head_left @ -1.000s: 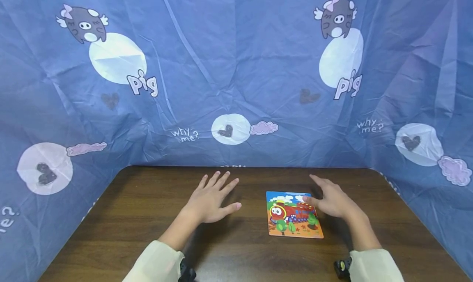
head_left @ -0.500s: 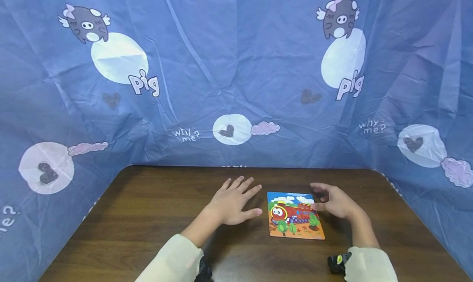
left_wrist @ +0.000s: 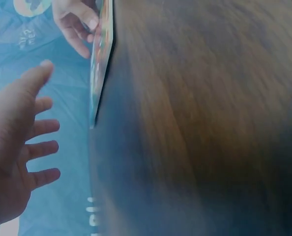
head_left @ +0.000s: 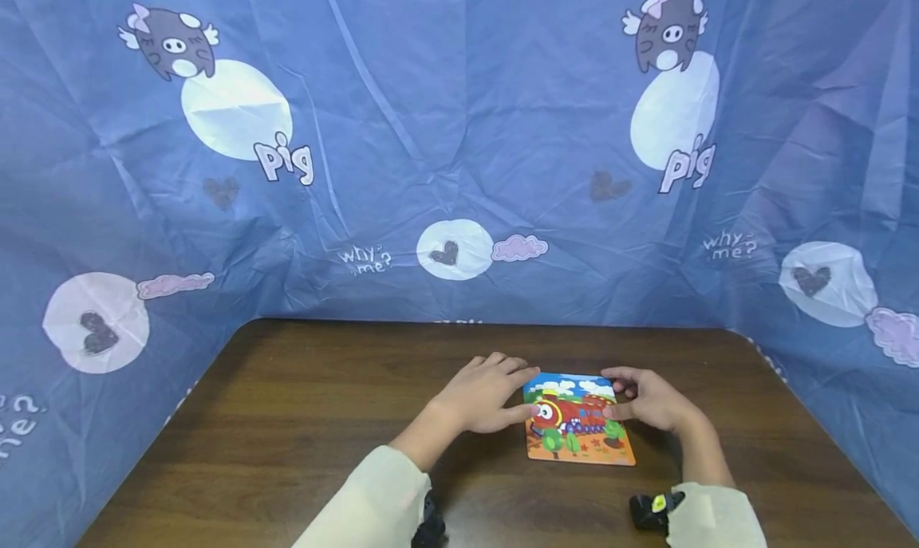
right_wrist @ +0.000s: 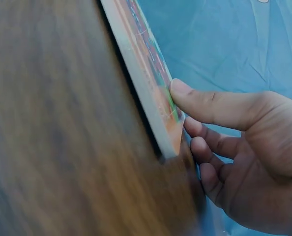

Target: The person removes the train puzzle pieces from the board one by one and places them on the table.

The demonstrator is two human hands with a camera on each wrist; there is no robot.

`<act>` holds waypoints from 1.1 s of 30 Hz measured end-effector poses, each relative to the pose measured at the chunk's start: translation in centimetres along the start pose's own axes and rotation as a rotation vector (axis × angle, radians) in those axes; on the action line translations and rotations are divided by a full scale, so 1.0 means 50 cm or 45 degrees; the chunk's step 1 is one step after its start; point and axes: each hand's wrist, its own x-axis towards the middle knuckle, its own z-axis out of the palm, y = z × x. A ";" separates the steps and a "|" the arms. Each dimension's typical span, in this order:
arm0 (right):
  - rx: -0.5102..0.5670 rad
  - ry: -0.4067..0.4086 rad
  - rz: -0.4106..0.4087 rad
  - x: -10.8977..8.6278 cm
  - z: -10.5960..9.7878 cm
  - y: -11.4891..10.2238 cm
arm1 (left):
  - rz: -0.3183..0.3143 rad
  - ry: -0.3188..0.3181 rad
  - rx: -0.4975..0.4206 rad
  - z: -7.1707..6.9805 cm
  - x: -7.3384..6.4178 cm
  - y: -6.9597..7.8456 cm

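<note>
A flat square jigsaw puzzle (head_left: 580, 443) with a red cartoon train picture lies on the brown wooden table. My right hand (head_left: 652, 401) holds its right edge. In the right wrist view, that thumb rests on the picture side of the puzzle (right_wrist: 158, 93), and the other fingers curl in against the edge. At the left edge is my left hand (head_left: 483, 395), its thumb and index fingertip overlapping the puzzle's border in the head view. The left wrist view shows the left hand (left_wrist: 11, 132) with fingers spread and nothing between them.
The wooden table (head_left: 301, 436) runs back to a blue curtain (head_left: 459, 133) printed with pigs, which stands behind and on both sides. Black wrist devices show at the left cuff (head_left: 428, 524) and the right cuff (head_left: 653, 512).
My left hand has moved right across the table to the puzzle's left edge. The right hand's fingers have curled in at the right edge. The puzzle has hardly moved.
</note>
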 end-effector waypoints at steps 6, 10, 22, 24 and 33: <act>-0.012 0.021 0.000 0.002 0.004 0.009 | -0.067 -0.025 -0.024 0.023 0.027 0.002; -0.011 0.026 0.007 0.001 0.002 0.010 | -0.129 -0.040 -0.107 0.039 0.044 0.000; 0.027 0.012 0.016 0.001 0.007 0.007 | -0.259 -0.031 -0.281 0.066 0.066 -0.006; 0.029 0.012 0.017 0.001 0.007 0.006 | -0.276 -0.026 -0.311 0.065 0.068 -0.006; 0.020 0.015 0.012 0.001 0.002 0.010 | -0.358 0.037 -0.429 0.065 0.078 0.004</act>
